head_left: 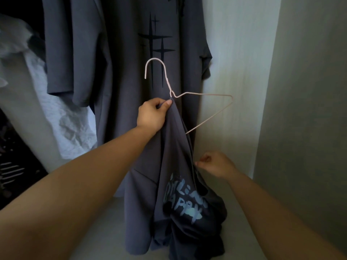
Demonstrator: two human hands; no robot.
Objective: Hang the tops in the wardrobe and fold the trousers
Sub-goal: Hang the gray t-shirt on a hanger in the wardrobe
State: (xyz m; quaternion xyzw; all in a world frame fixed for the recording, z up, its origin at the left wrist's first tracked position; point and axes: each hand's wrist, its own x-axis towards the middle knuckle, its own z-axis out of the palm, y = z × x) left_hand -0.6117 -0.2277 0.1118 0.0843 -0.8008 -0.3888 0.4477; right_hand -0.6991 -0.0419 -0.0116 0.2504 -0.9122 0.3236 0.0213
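My left hand [153, 114] grips the neck of a dark grey top [174, 184] with pale blue lettering, together with the base of a pale pink wire hanger [189, 94]. The hanger's hook points up and its right shoulder sticks out bare to the right; the left shoulder is hidden in the fabric. The top hangs down in a bunch and its lower part lies crumpled on the wardrobe floor. My right hand [215, 163] is lower right, fingers curled, pinching the top's edge.
A grey top with black star prints [131, 44] hangs on the wardrobe rail just behind. White crumpled fabric [56, 113] hangs at the left. The pale wardrobe side wall [234, 72] and a door panel [309, 109] close in the right.
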